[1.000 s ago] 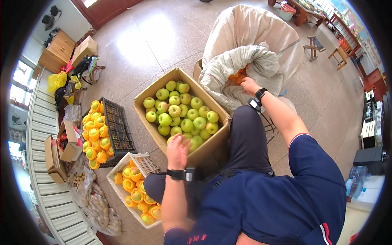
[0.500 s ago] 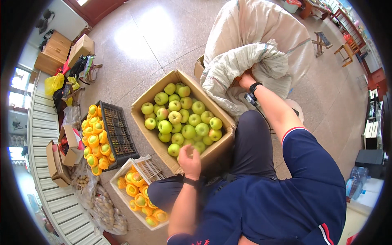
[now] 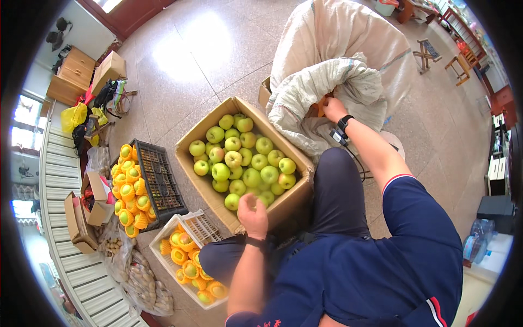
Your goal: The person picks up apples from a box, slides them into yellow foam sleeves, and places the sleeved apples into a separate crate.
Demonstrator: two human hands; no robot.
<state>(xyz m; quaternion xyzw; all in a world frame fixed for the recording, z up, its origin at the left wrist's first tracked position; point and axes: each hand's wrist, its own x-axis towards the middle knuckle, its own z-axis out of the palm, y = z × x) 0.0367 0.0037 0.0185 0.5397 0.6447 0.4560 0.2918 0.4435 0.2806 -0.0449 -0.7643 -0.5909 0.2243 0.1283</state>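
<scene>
My right hand [image 3: 333,110] reaches into the rolled-down mouth of a white woven sack [image 3: 299,84], its fingers closed on an orange foam fruit net [image 3: 318,107] that shows only in part. Over the near edge of a cardboard box [image 3: 202,197] is my left hand [image 3: 253,217]. Its fingers are half curled, with thumb and fingers apart and nothing visible between them. Loose green apples [image 3: 233,159], some blushed red, fill the box; those nearest my left hand look hazy. The sack's deeper contents are hidden.
Left of the box stand a black crate [image 3: 159,177] and a white crate [image 3: 192,298], beside apples in orange foam nets. Clear plastic bags [image 3: 147,280] lie farther left. My knee [image 3: 340,174] presses close to the box's right side; a cable [image 3: 357,158] hangs by my right wrist.
My right hand has drawn back slightly from inside the sack, and more of its fingers and the orange net now show. The left hand has stayed nearly still.
</scene>
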